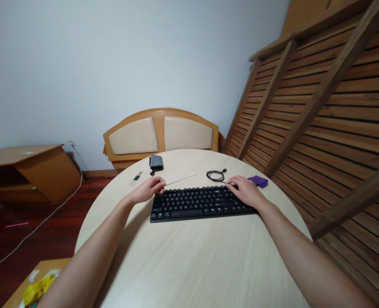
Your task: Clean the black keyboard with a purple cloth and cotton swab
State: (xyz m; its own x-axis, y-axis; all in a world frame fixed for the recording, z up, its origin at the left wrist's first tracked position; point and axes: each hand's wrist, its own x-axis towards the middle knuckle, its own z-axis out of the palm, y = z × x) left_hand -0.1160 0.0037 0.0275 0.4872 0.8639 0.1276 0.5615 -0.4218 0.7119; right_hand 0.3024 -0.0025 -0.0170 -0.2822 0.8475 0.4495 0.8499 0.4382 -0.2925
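Observation:
A black keyboard [199, 202] lies across the middle of a round pale wooden table [189, 261]. My left hand [148, 189] rests at the keyboard's far left corner, fingers curled round the end of a thin white stick [182, 179] that points away to the right. My right hand [245, 191] lies flat on the keyboard's right end, fingers spread over the keys. The keyboard's coiled black cable [215, 175] sits just beyond it.
A grey pouch [156, 162], a small clear-and-black tool [136, 177] and a purple cloth [258, 181] lie at the table's far side. A wooden headboard [161, 134] stands behind, slatted frames [320, 111] lean on the right, a low cabinet [29, 173] stands left.

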